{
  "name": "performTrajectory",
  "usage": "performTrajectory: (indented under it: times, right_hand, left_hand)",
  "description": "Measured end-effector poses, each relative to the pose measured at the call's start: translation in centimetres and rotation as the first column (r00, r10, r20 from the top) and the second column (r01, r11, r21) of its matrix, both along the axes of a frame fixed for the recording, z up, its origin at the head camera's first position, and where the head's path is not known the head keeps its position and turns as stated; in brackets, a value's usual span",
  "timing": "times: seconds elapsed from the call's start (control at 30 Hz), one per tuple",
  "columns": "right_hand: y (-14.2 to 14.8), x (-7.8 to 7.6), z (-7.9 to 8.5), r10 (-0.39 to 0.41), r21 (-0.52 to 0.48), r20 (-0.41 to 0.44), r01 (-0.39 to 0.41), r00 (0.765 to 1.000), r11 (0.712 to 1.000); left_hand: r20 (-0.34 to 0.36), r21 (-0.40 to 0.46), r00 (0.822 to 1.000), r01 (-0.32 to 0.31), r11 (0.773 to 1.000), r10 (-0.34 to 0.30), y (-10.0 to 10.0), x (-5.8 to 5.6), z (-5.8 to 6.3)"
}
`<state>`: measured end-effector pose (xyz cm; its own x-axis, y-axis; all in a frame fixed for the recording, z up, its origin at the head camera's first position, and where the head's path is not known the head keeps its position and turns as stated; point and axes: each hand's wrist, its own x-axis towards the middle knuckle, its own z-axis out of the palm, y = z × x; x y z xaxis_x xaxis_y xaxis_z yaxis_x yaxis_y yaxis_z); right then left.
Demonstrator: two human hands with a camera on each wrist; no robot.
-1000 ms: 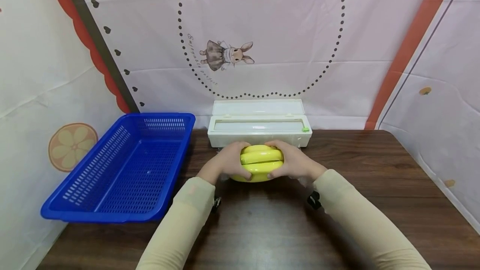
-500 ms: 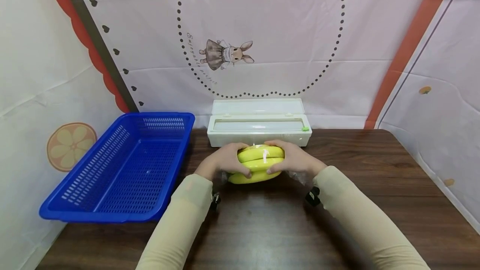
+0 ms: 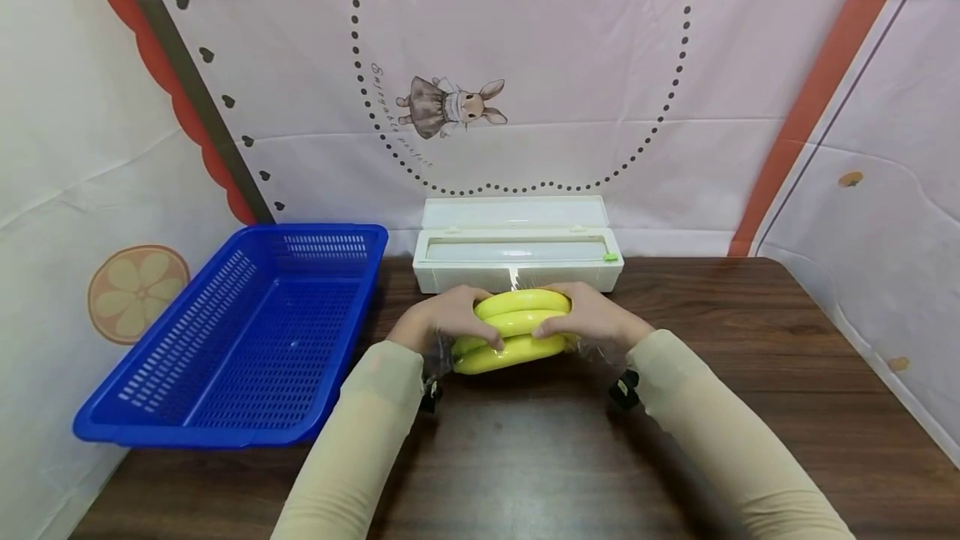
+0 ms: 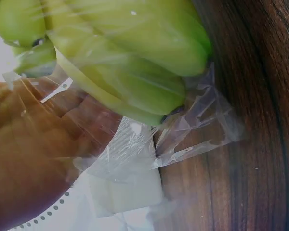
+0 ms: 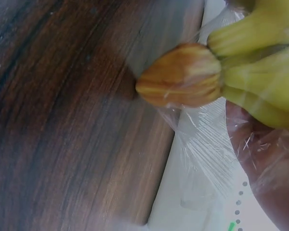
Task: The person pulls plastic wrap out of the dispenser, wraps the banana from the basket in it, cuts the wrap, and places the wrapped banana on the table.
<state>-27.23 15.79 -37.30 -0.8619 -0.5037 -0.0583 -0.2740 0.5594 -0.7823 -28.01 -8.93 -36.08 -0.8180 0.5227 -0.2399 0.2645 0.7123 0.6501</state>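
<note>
A bunch of yellow bananas (image 3: pixel 517 325) is held between both hands in front of the white box. My left hand (image 3: pixel 453 313) grips its left end, and my right hand (image 3: pixel 588 313) grips the right end, thumbs toward me. Clear plastic wrap (image 4: pixel 183 139) covers the bananas and sticks out loosely past their greenish tips in the left wrist view. On the other side, the right wrist view has the brownish stem end (image 5: pixel 180 77) with plastic wrap (image 5: pixel 207 149) trailing beside it. A white cling film dispenser (image 3: pixel 517 261) stands behind with its lid raised.
A blue perforated basket (image 3: pixel 288 348) sits on the left of the dark wooden table (image 3: pixel 720 373). A green slider (image 3: pixel 611 257) is on the right end of the dispenser. A printed cloth (image 3: pixel 570 48) hangs behind and at both sides.
The bananas have turned in the hands, so different sides face me. Clear film shows more at both ends. The hands remain at nearly the same place.
</note>
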Motion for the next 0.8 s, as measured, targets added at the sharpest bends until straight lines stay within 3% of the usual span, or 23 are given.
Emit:
performTrajectory:
  times: [0.2, 0.3, 0.47, 0.67, 0.8]
  right_hand:
    - [0.0, -0.2, -0.2, -0.003, 0.01, 0.025, 0.002, 1.0, 1.0]
    - [0.1, -0.4, -0.2, 0.006, 0.0, 0.062, -0.006, 0.998, 1.0]
    - [0.2, -0.7, -0.3, 0.015, -0.016, 0.103, -0.013, 0.995, 1.0]
    - [0.3, -0.9, -0.4, 0.004, -0.011, 0.133, -0.003, 0.991, 1.0]
    - [0.3, -0.9, -0.4, 0.004, -0.009, 0.16, -0.003, 0.987, 1.0]
  left_hand:
    - [0.14, 0.058, 0.989, -0.05, 0.997, 0.042, -0.1, 0.2, -0.1]
    - [0.176, 0.076, 0.983, -0.06, 0.995, 0.046, -0.2, 0.1, -0.1]
    - [0.122, 0.087, 0.992, -0.035, 0.996, 0.025, -0.4, 0.0, -0.6]
    - [0.067, 0.132, 0.996, -0.061, 0.989, 0.052, -0.7, 0.4, -0.8]
    - [-0.069, 0.153, 0.996, -0.038, 0.987, 0.049, -0.6, 1.0, -0.7]
